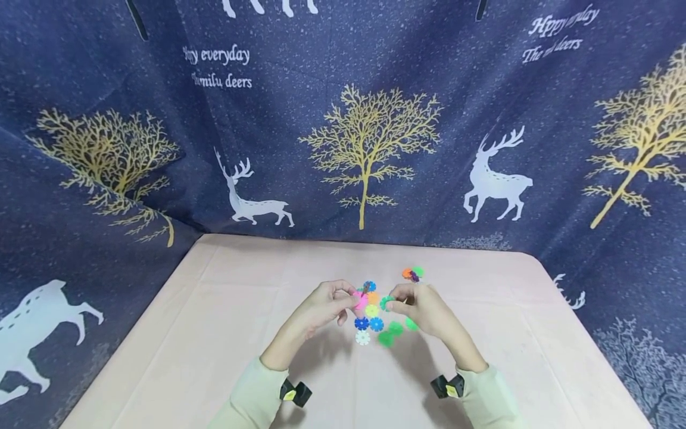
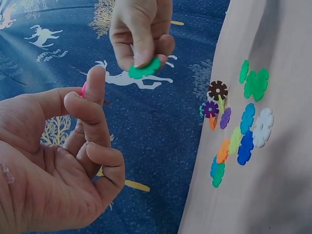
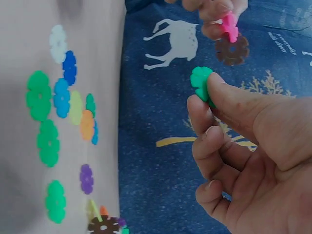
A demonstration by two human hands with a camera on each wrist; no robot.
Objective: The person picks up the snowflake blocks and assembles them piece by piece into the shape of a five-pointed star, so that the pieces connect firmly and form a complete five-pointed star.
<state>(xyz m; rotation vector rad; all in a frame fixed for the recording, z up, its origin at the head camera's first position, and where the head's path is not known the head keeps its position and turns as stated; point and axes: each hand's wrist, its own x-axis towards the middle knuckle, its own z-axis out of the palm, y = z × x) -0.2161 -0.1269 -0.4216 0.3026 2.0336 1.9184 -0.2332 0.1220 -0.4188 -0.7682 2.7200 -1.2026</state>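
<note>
In the head view, I have the left hand [image 1: 333, 302] and the right hand [image 1: 423, 307] facing each other over the worktop [image 1: 214, 345], about midway between its left and right edges. The left fingers pinch a pink disc [image 1: 359, 302]; the right fingers pinch a green disc [image 1: 384, 303], a little apart from it. Loose discs [image 1: 376, 324] lie below the hands and toward the near edge, spread, I judge, so each is easy to pick up. A small cluster [image 1: 411, 274] sits closer to the far edge.

In the left wrist view, I see the green disc under the right thumb; the pink disc is mostly hidden behind the left fingertips, the other left fingers loosely bent.

In the right wrist view, a brown disc [image 3: 232, 49] touches the pink disc, seemingly slotted into it. The green disc juts past the right thumb and forefinger; I take that grip as leaving its notches free.
</note>
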